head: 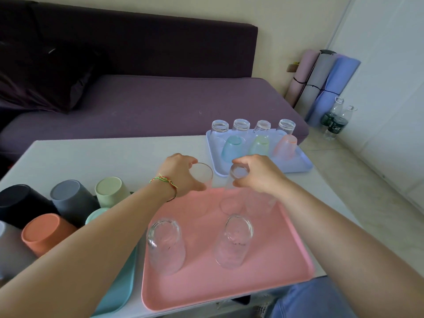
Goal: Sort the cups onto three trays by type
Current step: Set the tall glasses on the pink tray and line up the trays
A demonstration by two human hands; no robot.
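Left clear glass, base up, is at the far edge of the pink tray, with my left hand on it and the fingers curled round its side. Right clear glass, also base up, is just beside it; my right hand grips it with fingers wrapped round the upper part. Can't tell if either glass is resting on the tray or just above it. Two more clear glasses stand inverted on the near half of the pink tray, apart from each other. Lavender tray at the far right of the desk holds four clear glasses in the back row and three frosted cups (blue, green, orange) in front, all inverted. Teal tray on the left carries inverted opaque cups: black, grey, green, orange; my left forearm hides part of it. Purple sofa behind the desk; rolled mats and water bottles in the right corner.
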